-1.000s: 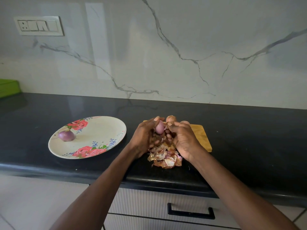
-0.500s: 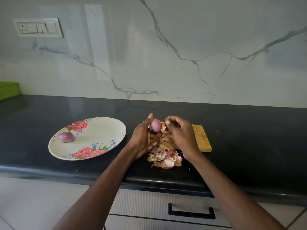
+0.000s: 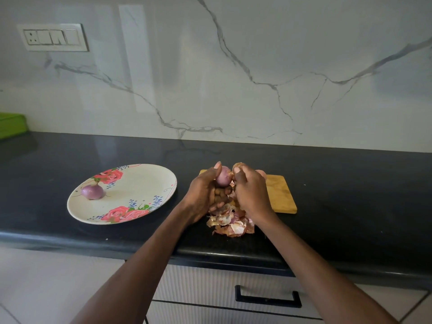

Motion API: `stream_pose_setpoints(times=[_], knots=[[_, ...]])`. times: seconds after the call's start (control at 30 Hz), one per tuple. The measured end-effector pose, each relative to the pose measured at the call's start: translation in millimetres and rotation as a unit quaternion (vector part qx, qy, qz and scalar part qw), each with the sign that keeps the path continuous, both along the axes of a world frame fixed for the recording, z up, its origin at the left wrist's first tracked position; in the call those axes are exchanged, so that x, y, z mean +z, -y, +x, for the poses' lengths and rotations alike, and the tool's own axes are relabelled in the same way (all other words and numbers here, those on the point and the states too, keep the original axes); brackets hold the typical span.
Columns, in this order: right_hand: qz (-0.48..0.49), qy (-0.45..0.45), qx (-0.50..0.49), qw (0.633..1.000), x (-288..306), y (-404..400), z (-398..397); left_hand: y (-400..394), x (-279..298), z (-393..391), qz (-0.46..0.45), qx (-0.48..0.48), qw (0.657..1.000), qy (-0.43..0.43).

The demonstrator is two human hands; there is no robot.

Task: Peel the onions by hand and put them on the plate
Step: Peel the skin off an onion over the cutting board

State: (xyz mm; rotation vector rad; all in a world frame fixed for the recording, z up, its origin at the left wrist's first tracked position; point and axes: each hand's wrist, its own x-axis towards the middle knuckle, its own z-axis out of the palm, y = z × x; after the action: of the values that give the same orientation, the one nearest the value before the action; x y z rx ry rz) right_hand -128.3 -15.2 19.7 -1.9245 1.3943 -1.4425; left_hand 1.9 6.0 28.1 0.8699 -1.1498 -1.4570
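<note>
We've got a small purple onion (image 3: 222, 176) gripped in our left hand (image 3: 203, 195), thumb up along its side, while our right hand (image 3: 250, 191) pinches at the skin on its right side. Loose skins (image 3: 230, 224) are piled on the worktop (image 3: 350, 195) just under both hands. Off to the left of the left hand, one peeled onion (image 3: 92, 192) sits on the flowered plate (image 3: 140, 181).

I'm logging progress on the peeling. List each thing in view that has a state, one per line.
onion in hand: mostly bare and purple, held up over the counter
left hand: grips the onion in hand
right hand: pinches skin at the onion's side
onion on plate: peeled, lying on its side
plate: holds one onion
peel pile: loose on the counter
cutting board: flat, partly hidden
drawer: closed
</note>
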Motion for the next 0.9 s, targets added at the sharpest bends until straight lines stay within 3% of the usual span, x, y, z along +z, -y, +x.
stream_pose_setpoints(times=[0.07, 0.13, 0.2, 0.3, 0.4, 0.67, 0.9], knots=[[0.125, 0.165, 0.066, 0.976, 3, -1, -1, 0, 1, 2, 0.029, -0.001, 0.999, -0.021], [0.204, 0.343, 0.124, 0.908, 6, -1, -5, 1, 2, 3, 0.052, -0.011, 0.996, -0.065], [0.225, 0.398, 0.141, 0.878, 10, -1, -10, 4, 2, 5, 0.065, -0.013, 0.992, -0.105], [0.194, 0.274, 0.100, 0.937, 9, -2, -10, 7, 1, 7, 0.061, -0.001, 0.992, -0.109], [0.069, 0.162, 0.056, 0.983, 4, -2, -11, 5, 1, 5, 0.047, 0.008, 0.994, -0.100], [-0.144, 0.007, 0.042, 0.989, -6, 0, -5, 5, -1, 4, -0.019, 0.015, 0.993, -0.114], [-0.156, -0.107, -0.028, 0.982, -11, 3, -4, 10, -10, 5, -0.061, 0.043, 0.997, -0.026]])
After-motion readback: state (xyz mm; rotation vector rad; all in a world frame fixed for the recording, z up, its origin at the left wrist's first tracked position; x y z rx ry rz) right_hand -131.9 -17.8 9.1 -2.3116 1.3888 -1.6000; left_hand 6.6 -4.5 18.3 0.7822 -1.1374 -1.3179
